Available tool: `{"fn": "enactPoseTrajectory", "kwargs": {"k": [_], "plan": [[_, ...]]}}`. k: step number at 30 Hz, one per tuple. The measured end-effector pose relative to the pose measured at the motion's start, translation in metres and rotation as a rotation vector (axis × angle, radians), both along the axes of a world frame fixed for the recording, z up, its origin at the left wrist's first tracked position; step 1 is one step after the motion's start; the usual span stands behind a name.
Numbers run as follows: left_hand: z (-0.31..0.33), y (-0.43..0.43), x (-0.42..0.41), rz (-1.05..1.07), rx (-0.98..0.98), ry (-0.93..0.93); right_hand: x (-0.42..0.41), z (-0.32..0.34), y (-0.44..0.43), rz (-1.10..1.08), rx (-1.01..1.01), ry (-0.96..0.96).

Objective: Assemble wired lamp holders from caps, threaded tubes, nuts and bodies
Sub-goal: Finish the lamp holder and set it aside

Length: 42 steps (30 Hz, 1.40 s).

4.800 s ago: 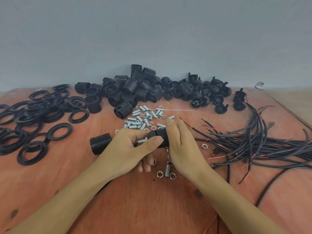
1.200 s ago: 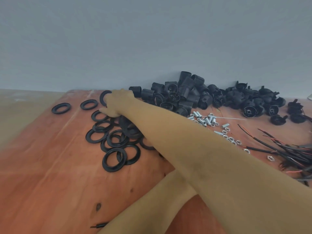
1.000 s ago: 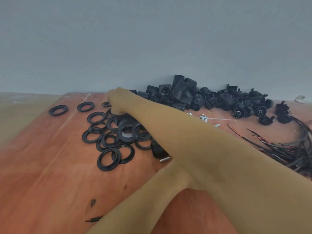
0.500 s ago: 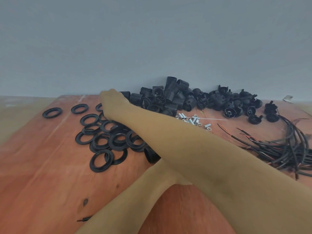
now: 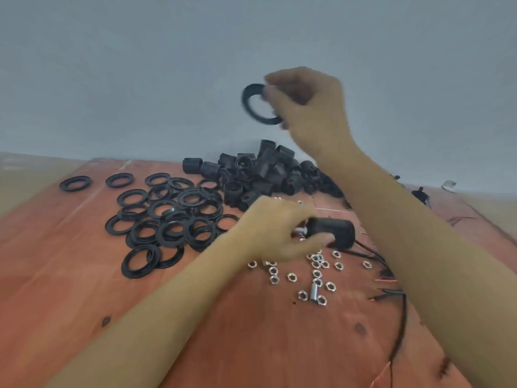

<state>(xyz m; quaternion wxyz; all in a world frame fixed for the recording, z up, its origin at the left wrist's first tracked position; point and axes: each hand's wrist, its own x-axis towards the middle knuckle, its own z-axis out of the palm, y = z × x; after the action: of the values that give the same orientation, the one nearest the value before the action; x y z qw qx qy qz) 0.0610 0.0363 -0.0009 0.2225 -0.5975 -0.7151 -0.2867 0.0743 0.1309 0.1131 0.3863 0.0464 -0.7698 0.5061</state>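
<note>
**Ring lifted in the right hand, lamp holder body gripped in the left**

On my feed the right hand (image 5: 310,107) is raised well above the tabletop (image 5: 70,289), in front of the grey wall (image 5: 140,65). Its fingertips pinch a single black ring (image 5: 253,106) by the rim. The ring is tilted and blurred.

The left hand (image 5: 275,231) sits low over the middle of the tabletop. Its fingers and thumb are curled round one end of a black lamp holder body (image 5: 334,232), which lies on its side. A bit of silver metal (image 5: 299,230) shows between the fingers at that end, and I cannot tell whether it is a tube or a nut.

Loose hex nuts (image 5: 316,271) are scattered just in front of the left hand, with one threaded tube (image 5: 314,293) lying among them. Black and red wires (image 5: 391,278) run beside them under the right forearm. To the left lies a spread of overlapping black rings (image 5: 167,219). Further back, against the wall, is a heap of black holder parts (image 5: 257,175).
</note>
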Motion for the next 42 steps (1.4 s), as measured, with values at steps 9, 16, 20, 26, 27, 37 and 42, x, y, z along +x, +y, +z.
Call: {"fn": "enactPoseTrajectory", "kwargs": {"k": [9, 16, 20, 26, 27, 37, 42], "plan": [[-0.003, 0.009, -0.002, 0.213, 0.132, -0.184, 0.071, -0.069, 0.073, 0.045, -0.719, -0.131], [-0.028, -0.002, 0.012, 0.27, 0.248, -0.232, 0.064, -0.125, 0.071, 0.098, -0.692, -0.349], [-0.033, 0.0, 0.011, 0.282, 0.246, -0.136, 0.064, -0.138, 0.068, 0.036, -0.505, -0.394], [-0.034, -0.003, 0.007, 0.262, 0.213, -0.033, 0.076, -0.137, 0.066, 0.031, -0.243, -0.287], [-0.034, -0.004, 0.006, 0.27, 0.21, -0.013, 0.078, -0.136, 0.067, 0.069, -0.233, -0.291], [-0.023, -0.015, 0.004, 0.195, 0.134, -0.111, 0.091, -0.126, 0.091, 0.441, -0.324, -0.422], [-0.023, -0.017, 0.001, 0.157, 0.113, -0.091, 0.088, -0.127, 0.084, 0.266, -0.258, -0.444]]}}
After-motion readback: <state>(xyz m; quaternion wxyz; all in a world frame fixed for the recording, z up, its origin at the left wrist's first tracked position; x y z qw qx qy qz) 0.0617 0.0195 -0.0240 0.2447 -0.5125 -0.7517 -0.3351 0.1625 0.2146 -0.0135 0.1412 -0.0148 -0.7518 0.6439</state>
